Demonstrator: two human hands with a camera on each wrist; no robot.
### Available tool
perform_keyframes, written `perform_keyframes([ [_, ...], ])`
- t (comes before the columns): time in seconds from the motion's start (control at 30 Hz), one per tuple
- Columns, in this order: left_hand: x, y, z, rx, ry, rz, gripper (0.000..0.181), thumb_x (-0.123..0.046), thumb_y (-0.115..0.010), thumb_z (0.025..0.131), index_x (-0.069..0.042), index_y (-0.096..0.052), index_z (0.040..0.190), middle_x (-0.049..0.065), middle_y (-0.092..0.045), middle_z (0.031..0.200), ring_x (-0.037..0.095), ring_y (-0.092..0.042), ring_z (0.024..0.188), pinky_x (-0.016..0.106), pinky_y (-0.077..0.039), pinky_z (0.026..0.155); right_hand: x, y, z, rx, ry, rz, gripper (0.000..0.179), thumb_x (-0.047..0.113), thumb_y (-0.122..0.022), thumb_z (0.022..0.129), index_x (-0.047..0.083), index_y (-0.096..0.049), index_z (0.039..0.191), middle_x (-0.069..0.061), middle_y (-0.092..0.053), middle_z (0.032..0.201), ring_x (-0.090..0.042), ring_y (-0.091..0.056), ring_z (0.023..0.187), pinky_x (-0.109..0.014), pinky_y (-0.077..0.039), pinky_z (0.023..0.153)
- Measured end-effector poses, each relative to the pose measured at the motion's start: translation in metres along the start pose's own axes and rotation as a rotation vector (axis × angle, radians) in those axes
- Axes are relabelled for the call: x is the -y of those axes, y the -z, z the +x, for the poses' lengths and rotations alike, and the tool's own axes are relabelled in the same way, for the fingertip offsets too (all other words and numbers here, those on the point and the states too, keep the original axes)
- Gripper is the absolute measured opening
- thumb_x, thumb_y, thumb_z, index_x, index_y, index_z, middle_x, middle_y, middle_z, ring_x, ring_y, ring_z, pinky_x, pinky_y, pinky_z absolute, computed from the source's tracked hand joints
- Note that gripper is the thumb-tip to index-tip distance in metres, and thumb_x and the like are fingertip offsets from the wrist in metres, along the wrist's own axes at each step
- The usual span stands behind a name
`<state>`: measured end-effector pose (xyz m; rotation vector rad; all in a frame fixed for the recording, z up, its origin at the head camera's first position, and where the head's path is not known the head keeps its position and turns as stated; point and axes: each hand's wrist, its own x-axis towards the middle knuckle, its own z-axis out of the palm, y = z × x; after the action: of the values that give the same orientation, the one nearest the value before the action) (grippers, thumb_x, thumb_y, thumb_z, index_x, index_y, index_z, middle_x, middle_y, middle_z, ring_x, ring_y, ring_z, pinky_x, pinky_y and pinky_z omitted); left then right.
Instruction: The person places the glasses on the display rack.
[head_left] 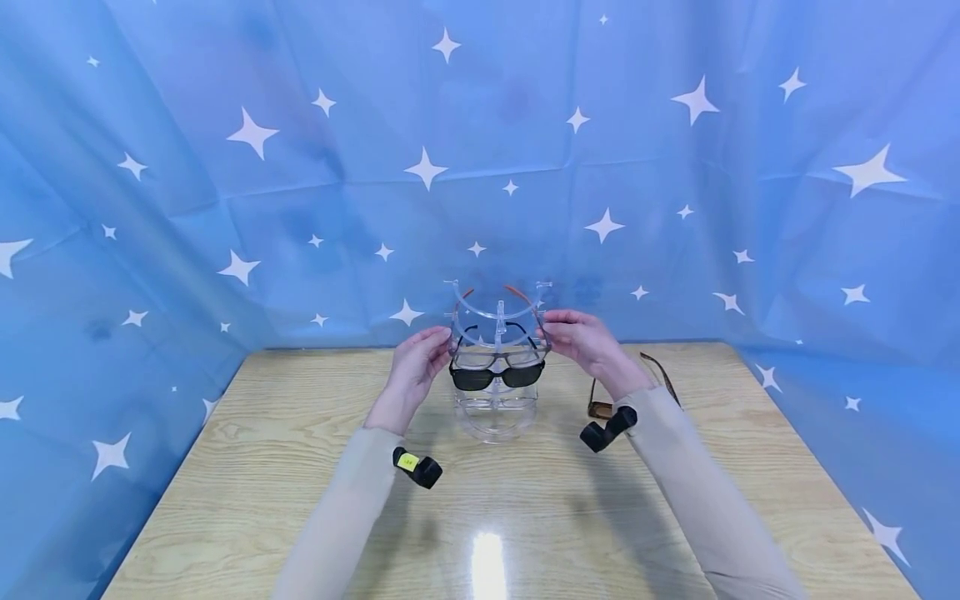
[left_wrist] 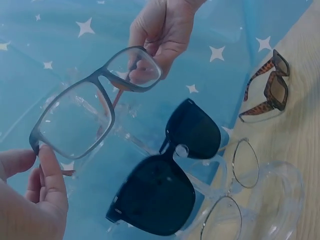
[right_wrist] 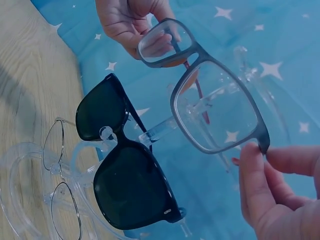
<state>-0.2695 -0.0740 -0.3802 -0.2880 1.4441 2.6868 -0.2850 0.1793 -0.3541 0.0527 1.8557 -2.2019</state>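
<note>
Both hands hold a pair of grey-framed eyeglasses [left_wrist: 95, 76] with clear lenses and reddish temple tips, level in front of a clear display stand [head_left: 500, 315]. My left hand [head_left: 414, 372] pinches one outer corner by the hinge, and my right hand [head_left: 591, 343] pinches the opposite corner. The temples point back toward the stand's upper arms. Just below the eyeglasses, black sunglasses [right_wrist: 132, 187] with dark lenses sit on the stand. Lower down rests a pair of thin metal-rimmed glasses [right_wrist: 62, 142], seen in both wrist views.
Tortoiseshell sunglasses [left_wrist: 276, 91] lie on the wooden table [head_left: 247, 500] to the right of the stand, partly behind my right forearm in the head view. A blue curtain [head_left: 510, 108] with white stars hangs behind the table.
</note>
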Motion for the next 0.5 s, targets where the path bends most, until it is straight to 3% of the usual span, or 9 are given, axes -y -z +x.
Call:
perform_keyframes([
  [0.17,0.004,0.000,0.007,-0.036,-0.009,0.006,0.014,0.005,-0.059,0.086,-0.005,-0.062,0.077,0.003,-0.063,0.067,0.010,-0.061,0.062,0.016,-0.051,0.058,0.001,-0.002,0.004,-0.026,-0.007,0.009,0.021,0.000,-0.053,0.093,0.000,-0.051,0.114,-0.003,-0.067,0.086,-0.010,-0.064,0.077,-0.019,-0.052,0.071],
  [0.5,0.010,-0.002,0.015,-0.096,-0.035,0.029,0.015,0.004,-0.062,0.086,-0.007,-0.060,0.076,0.002,-0.063,0.065,0.008,-0.062,0.060,0.014,-0.051,0.056,-0.004,-0.004,0.013,-0.106,-0.005,0.130,0.028,-0.006,-0.055,0.089,-0.006,-0.049,0.116,-0.006,-0.066,0.083,-0.013,-0.066,0.073,-0.021,-0.054,0.071],
])
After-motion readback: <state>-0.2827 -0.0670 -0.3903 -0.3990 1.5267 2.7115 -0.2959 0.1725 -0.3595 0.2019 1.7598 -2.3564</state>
